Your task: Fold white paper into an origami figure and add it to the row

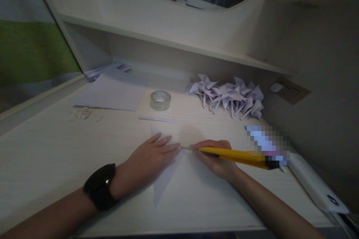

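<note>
My left hand (148, 157) lies flat, fingers outstretched, over the paper triangle (160, 190); right of it, my right hand (218, 160) grips the yellow cutter (238, 155). Likely cutting; next calls for steady blade control.

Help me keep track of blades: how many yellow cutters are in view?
1. The yellow cutter is held in the right hand, its blade pointing toward the left hand. No other shows, though the paper stack could hide one.
</note>
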A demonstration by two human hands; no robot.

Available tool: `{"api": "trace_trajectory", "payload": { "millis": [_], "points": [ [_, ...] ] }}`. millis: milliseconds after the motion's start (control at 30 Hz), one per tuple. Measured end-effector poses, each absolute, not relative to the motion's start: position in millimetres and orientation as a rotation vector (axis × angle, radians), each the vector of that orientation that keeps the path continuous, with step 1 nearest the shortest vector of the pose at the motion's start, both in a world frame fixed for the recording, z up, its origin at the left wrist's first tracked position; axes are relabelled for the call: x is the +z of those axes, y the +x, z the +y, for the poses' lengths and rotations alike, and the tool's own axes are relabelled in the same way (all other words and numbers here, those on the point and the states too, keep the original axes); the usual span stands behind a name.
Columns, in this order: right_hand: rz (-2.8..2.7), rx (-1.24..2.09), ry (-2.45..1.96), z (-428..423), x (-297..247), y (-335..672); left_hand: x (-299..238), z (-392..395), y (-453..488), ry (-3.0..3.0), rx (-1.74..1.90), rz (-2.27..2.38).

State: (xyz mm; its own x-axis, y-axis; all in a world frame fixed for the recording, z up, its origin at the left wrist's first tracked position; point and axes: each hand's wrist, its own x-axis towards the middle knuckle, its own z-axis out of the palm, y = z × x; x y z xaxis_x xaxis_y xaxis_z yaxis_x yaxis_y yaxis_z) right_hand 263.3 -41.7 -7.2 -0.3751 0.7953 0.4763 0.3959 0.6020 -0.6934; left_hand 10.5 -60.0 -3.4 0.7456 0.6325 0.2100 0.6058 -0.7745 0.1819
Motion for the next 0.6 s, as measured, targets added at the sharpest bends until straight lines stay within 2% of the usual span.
{"api": "trace_trajectory", "payload": {
  "millis": [200, 333, 600],
  "points": [
    [-1.970, 0.652, -0.945, -42, -5, 262, -4, -60, 12, 2.818, 0.424, 1.004],
    [-1.700, 0.745, -1.070, -37, 1, 265, -5, -59, 11, 2.761, 0.470, 0.970],
    [-1.197, 0.911, -1.139, -17, -10, 270, -10, -43, -2, 2.575, 0.913, 1.304]
  ]
}}
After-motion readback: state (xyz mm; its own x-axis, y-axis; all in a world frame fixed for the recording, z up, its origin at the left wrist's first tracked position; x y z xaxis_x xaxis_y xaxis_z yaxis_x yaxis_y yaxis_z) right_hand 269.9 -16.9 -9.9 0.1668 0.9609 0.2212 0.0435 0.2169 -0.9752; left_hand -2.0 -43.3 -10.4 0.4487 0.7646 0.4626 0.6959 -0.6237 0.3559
